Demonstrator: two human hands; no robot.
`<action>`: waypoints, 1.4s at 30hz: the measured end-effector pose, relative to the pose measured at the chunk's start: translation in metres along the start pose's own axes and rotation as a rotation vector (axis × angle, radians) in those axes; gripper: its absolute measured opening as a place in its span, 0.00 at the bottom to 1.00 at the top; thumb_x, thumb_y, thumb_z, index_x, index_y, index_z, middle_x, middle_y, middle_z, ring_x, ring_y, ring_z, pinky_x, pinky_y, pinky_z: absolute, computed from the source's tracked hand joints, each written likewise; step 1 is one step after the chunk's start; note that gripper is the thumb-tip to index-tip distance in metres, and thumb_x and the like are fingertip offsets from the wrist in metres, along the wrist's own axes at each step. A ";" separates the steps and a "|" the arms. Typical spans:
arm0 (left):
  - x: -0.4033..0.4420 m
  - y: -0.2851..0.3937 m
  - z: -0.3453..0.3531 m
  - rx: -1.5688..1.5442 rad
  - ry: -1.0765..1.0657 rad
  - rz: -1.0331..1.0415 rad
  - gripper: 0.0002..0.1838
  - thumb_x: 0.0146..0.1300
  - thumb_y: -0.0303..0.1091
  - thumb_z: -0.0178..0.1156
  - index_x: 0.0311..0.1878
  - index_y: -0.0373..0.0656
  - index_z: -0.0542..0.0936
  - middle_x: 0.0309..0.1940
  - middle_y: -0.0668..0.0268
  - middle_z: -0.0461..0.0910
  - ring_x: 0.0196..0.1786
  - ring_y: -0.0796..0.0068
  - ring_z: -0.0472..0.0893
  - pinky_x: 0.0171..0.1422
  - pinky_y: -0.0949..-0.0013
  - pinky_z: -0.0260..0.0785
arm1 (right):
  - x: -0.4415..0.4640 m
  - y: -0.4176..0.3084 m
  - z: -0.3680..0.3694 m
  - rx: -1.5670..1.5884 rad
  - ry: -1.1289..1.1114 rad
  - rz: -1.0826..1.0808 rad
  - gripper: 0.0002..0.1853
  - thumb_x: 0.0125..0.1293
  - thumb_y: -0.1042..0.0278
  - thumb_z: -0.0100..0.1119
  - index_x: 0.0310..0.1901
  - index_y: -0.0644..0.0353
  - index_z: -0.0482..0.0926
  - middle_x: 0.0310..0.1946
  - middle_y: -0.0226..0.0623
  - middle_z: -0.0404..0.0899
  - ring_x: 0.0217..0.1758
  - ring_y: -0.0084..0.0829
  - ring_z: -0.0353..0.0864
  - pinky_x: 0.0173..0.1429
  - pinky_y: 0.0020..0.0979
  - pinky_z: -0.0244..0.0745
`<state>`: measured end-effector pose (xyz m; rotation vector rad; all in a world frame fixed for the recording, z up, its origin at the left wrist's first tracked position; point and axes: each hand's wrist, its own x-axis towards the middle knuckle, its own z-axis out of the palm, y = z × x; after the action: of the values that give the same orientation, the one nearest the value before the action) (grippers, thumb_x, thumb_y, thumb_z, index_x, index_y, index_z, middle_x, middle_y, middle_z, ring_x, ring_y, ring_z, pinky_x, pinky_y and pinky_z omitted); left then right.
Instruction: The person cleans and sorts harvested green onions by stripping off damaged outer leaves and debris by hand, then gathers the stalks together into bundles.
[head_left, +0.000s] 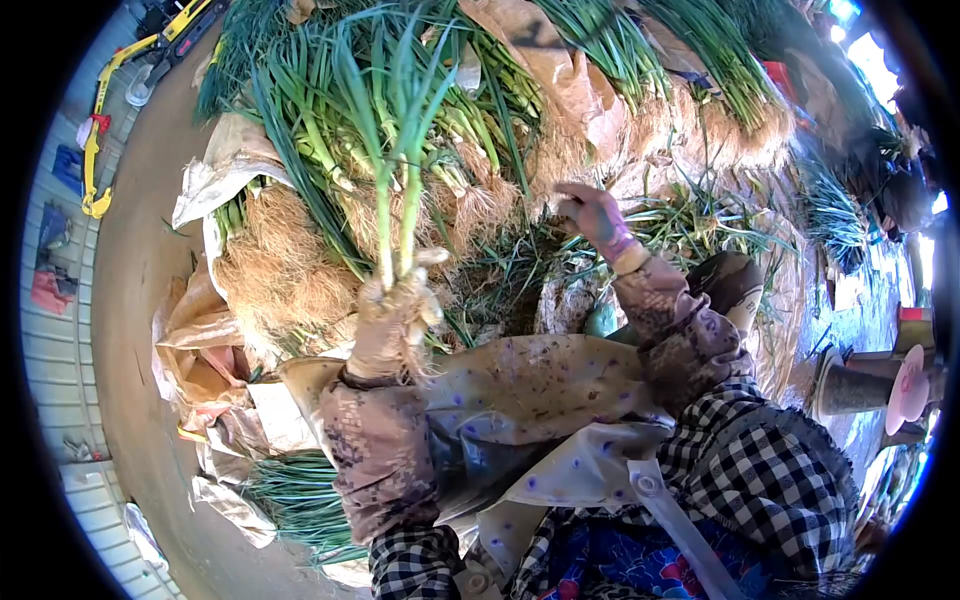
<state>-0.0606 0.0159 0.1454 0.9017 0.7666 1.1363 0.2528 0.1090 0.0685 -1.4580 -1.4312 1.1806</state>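
Two green onion stalks [410,200] stand upright in my left hand [393,315], which wears a pale glove and is closed round their lower ends. Thin roots hang by its wrist. Off to the right, my right hand [597,220] is raised over the loose green leaves, with one finger stretched to the left and nothing visible in it. Behind the held stalks lies a big pile of green onions [310,125], and their brown roots [280,260] spread out to the left of my left hand.
A spotted plastic apron [540,385] covers my lap. More bundled onions [710,60] lie at the upper right, and another bundle [305,500] at the lower left. Trimmed leaves [700,225] are scattered right of my right hand. A pink round object [908,390] is at the far right.
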 end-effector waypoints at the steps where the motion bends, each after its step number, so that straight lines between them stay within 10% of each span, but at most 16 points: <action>1: 0.001 -0.004 0.007 0.014 0.011 -0.077 0.11 0.62 0.33 0.55 0.44 0.38 0.76 0.45 0.54 0.77 0.20 0.82 0.78 0.13 0.86 0.67 | 0.001 -0.027 0.013 0.041 -0.039 -0.027 0.21 0.58 0.65 0.57 0.53 0.64 0.72 0.28 0.32 0.77 0.21 0.18 0.70 0.23 0.21 0.66; 2: 0.002 -0.015 0.012 0.064 0.030 -0.103 0.12 0.63 0.36 0.54 0.46 0.41 0.77 0.20 0.68 0.78 0.15 0.87 0.72 0.10 0.87 0.58 | 0.001 -0.055 0.027 0.084 -0.079 -0.053 0.22 0.58 0.64 0.60 0.54 0.61 0.73 0.29 0.31 0.77 0.24 0.16 0.71 0.26 0.21 0.67; 8: 0.001 -0.038 0.031 0.154 0.027 -0.296 0.13 0.64 0.35 0.54 0.48 0.40 0.75 0.14 0.70 0.73 0.12 0.87 0.67 0.13 0.85 0.55 | 0.034 -0.081 0.089 -0.392 0.082 -0.698 0.13 0.50 0.62 0.67 0.35 0.58 0.79 0.28 0.37 0.78 0.28 0.27 0.76 0.33 0.26 0.72; 16: -0.007 -0.037 0.020 0.084 0.041 -0.346 0.18 0.63 0.37 0.54 0.53 0.39 0.72 0.17 0.68 0.75 0.14 0.86 0.68 0.15 0.84 0.57 | 0.027 -0.028 -0.023 -0.381 0.349 -0.206 0.09 0.50 0.61 0.63 0.25 0.55 0.77 0.20 0.33 0.76 0.23 0.26 0.73 0.29 0.29 0.70; 21: -0.002 -0.043 0.006 -0.321 -0.144 -0.401 0.17 0.63 0.32 0.54 0.53 0.36 0.71 0.26 0.60 0.78 0.16 0.84 0.71 0.14 0.85 0.60 | 0.003 0.076 -0.116 -1.025 0.514 -0.003 0.13 0.50 0.63 0.62 0.36 0.59 0.78 0.31 0.43 0.80 0.34 0.32 0.79 0.38 0.31 0.74; 25: 0.004 0.000 -0.029 -0.495 -0.302 0.067 0.22 0.62 0.29 0.53 0.57 0.30 0.63 0.23 0.63 0.76 0.15 0.86 0.70 0.12 0.85 0.63 | 0.006 0.077 -0.066 -0.628 0.416 -0.288 0.19 0.52 0.72 0.63 0.48 0.60 0.76 0.37 0.37 0.80 0.42 0.29 0.79 0.42 0.30 0.75; 28: 0.019 0.037 -0.021 -0.353 -0.488 0.365 0.21 0.61 0.29 0.53 0.56 0.29 0.65 0.21 0.66 0.75 0.17 0.87 0.71 0.12 0.85 0.62 | 0.002 0.036 -0.016 0.074 0.003 -0.051 0.12 0.60 0.72 0.57 0.46 0.63 0.76 0.33 0.36 0.80 0.27 0.23 0.78 0.30 0.22 0.75; 32: 0.013 -0.010 -0.029 -0.090 0.045 0.155 0.16 0.63 0.34 0.53 0.50 0.33 0.73 0.26 0.63 0.79 0.16 0.87 0.70 0.11 0.85 0.60 | 0.000 -0.043 0.047 0.220 -0.190 -0.001 0.16 0.57 0.68 0.61 0.47 0.61 0.77 0.39 0.37 0.79 0.28 0.22 0.77 0.29 0.22 0.74; 42: 0.000 -0.039 0.008 -0.020 0.184 -0.126 0.14 0.63 0.39 0.55 0.43 0.36 0.77 0.18 0.70 0.75 0.13 0.88 0.63 0.15 0.85 0.52 | 0.028 -0.117 0.135 0.497 -0.504 0.104 0.17 0.56 0.64 0.64 0.43 0.65 0.76 0.25 0.30 0.76 0.23 0.19 0.73 0.27 0.21 0.68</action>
<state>-0.0377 0.0085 0.1143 0.7284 0.9478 1.1236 0.0885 0.1351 0.1392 -0.9317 -1.2473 1.9051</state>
